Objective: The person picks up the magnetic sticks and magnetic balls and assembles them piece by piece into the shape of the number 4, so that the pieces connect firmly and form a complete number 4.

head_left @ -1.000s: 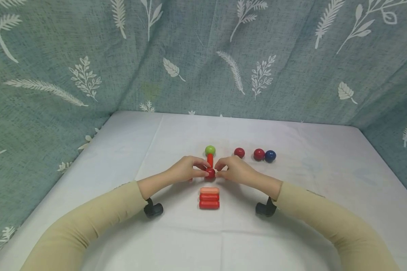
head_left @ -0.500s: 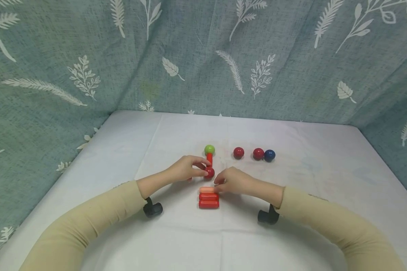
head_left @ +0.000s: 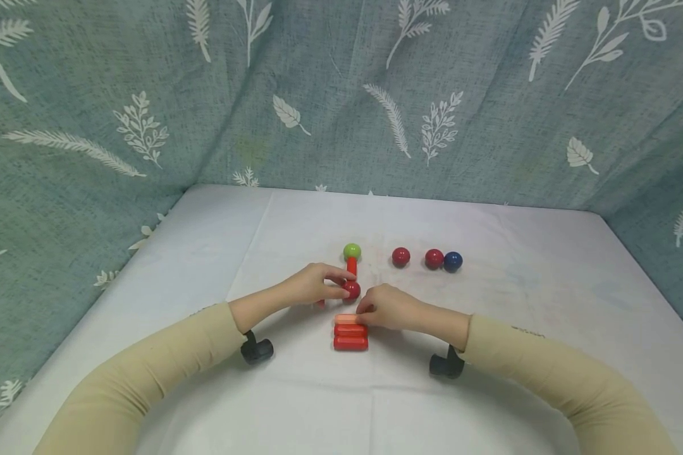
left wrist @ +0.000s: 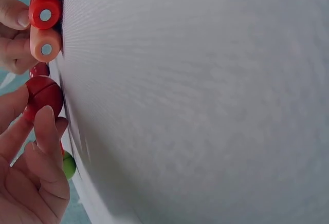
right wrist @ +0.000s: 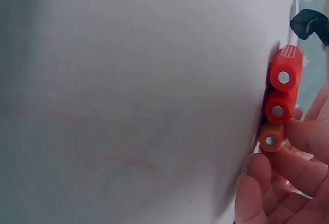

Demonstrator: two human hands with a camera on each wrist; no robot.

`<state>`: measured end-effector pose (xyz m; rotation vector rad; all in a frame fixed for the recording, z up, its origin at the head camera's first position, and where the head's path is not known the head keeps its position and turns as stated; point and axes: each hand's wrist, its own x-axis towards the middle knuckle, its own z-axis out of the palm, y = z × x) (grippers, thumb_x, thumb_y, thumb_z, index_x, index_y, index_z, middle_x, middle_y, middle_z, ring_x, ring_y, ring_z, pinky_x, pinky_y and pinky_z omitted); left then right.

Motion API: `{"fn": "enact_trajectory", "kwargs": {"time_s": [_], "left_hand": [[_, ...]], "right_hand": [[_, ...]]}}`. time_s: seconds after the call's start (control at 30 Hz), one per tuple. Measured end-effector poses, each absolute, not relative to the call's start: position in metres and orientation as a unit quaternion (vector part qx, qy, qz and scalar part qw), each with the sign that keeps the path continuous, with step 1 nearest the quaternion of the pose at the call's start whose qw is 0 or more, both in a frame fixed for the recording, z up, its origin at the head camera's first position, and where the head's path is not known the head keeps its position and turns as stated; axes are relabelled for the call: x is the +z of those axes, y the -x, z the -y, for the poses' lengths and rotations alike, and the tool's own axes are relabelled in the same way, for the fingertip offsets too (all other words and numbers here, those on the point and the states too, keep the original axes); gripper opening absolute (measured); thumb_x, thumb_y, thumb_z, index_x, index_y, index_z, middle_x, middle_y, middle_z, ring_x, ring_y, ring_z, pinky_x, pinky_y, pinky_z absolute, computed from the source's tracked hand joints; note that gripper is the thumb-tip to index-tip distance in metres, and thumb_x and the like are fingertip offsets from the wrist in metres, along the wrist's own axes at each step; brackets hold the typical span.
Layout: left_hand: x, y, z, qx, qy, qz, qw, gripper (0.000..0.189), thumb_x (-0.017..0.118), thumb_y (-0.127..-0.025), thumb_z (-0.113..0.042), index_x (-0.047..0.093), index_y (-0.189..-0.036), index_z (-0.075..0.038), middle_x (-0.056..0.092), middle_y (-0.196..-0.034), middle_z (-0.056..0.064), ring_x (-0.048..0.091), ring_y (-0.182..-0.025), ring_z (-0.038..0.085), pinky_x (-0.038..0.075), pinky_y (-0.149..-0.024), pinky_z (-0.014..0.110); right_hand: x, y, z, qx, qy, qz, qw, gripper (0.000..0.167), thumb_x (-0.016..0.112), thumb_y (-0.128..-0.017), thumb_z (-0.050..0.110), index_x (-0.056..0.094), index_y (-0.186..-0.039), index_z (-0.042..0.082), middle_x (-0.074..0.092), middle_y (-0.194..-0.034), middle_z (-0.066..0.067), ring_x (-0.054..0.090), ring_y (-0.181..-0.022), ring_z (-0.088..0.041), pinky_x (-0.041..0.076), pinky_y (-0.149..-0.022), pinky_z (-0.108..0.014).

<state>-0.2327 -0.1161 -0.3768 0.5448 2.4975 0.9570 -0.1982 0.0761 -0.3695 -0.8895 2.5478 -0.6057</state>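
Note:
In the head view my left hand (head_left: 313, 284) pinches a glossy red ball (head_left: 351, 290) at the near end of a red rod (head_left: 351, 268). A green ball (head_left: 351, 251) sits at that rod's far end. Nearer me, a peach rod (head_left: 344, 319) and two red rods (head_left: 350, 343) lie side by side, crosswise. My right hand (head_left: 395, 308) pinches the peach rod by its right end, thumb and index finger on either side. Silvery discs show in the rod ends in both wrist views, as on the peach rod (right wrist: 270, 141), which lies against the middle red rod (right wrist: 278, 108).
Farther back on the right, a red ball (head_left: 401, 256) stands alone. Another red ball (head_left: 434, 258) and a blue ball (head_left: 453, 261) sit close together. A white cloth (head_left: 250, 404) covers the table, and a patterned green-blue curtain (head_left: 330, 95) hangs behind it.
My right hand has left the red ball's side, moved toward me and taken hold of the peach rod. The left hand has stayed at the red ball.

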Motion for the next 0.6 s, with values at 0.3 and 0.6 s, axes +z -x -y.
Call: {"fn": "enact_trajectory", "kwargs": {"time_s": [0.3,0.6], "left_hand": [[-0.375,0.233,0.117,0.347,-0.203,-0.894,0.200,0.038,0.069,-0.081,-0.019,0.062,-0.118,-0.016,0.062,-0.114,0.007,0.051,-0.072,0.012,0.040,-0.049,0.022],[-0.376,0.233,0.116,0.338,-0.193,-0.900,0.196,0.037,0.069,-0.081,-0.019,0.062,-0.118,-0.018,0.062,-0.115,0.004,0.054,-0.103,0.017,0.048,-0.075,0.026]], "right_hand": [[-0.373,0.200,-0.083,-0.231,0.283,-0.911,0.193,0.015,0.068,-0.082,0.019,0.071,-0.091,0.009,0.063,-0.073,0.004,0.053,-0.066,-0.009,0.046,-0.063,-0.021],[-0.371,0.202,-0.099,-0.217,0.216,-0.932,0.194,0.012,0.070,-0.080,0.022,0.068,-0.084,0.011,0.057,-0.067,0.004,0.050,-0.063,-0.011,0.042,-0.059,-0.022]]}}
